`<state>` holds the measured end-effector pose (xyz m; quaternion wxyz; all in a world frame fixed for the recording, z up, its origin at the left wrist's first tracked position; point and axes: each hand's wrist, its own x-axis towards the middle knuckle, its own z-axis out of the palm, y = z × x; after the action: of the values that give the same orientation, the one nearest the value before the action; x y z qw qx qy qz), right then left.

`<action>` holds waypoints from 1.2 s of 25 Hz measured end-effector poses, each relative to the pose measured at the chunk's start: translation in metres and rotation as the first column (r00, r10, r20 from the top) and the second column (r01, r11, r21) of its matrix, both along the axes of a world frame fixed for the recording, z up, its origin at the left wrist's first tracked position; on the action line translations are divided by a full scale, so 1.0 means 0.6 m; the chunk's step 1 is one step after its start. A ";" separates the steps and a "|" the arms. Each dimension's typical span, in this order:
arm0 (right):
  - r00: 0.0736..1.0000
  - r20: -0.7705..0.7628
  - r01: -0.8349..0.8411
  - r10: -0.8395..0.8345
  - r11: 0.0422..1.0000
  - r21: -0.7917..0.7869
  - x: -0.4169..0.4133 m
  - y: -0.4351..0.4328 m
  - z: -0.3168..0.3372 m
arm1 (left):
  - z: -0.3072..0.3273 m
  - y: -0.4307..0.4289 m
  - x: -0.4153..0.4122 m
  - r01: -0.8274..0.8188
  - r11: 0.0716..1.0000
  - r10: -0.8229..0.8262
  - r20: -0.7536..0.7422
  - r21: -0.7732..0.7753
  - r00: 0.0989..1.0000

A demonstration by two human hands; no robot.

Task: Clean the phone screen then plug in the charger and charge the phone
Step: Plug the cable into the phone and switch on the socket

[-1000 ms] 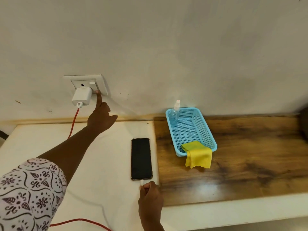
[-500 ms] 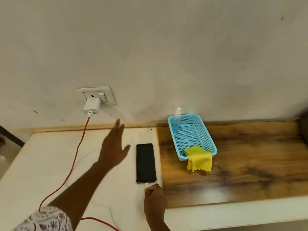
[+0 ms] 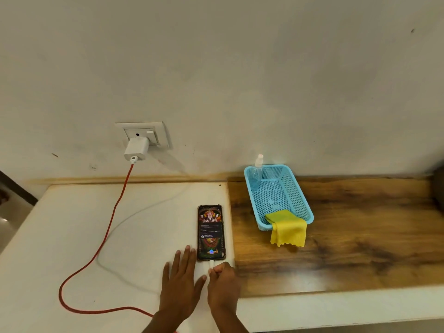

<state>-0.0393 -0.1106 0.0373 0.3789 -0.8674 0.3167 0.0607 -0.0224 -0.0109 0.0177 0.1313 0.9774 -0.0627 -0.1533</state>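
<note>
The phone (image 3: pixel 211 233) lies flat on the white counter with its screen lit. A white charger plug (image 3: pixel 211 262) sits in the phone's bottom port. My right hand (image 3: pixel 223 283) pinches that plug just below the phone. My left hand (image 3: pixel 179 283) rests flat on the counter with fingers spread, left of the phone's lower end. The white charger adapter (image 3: pixel 135 149) is in the wall socket (image 3: pixel 144 133). A red cable (image 3: pixel 108 234) runs from the adapter down across the counter and loops toward my arms.
A blue plastic basket (image 3: pixel 296 195) stands on the wooden surface (image 3: pixel 360 236) to the right. It holds a clear spray bottle (image 3: pixel 257 173) at its far corner. A yellow cloth (image 3: pixel 288 229) hangs over its near rim. The white counter (image 3: pixel 60 248) spreads left.
My left hand came down from the wall socket switch to the counter beside the phone. The phone's screen, dark before, is lit now. My right hand stayed on the plug.
</note>
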 end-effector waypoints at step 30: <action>0.897 -0.047 -0.384 0.440 0.721 -0.576 0.003 -0.028 0.019 | 0.034 -0.007 0.006 0.105 0.994 -0.108 0.123 0.029 0.986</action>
<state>-0.0378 -0.1274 0.0487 0.0921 -0.9906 0.1012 0.0052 -0.0188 -0.0150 0.0381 0.1076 0.9817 -0.1213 -0.0996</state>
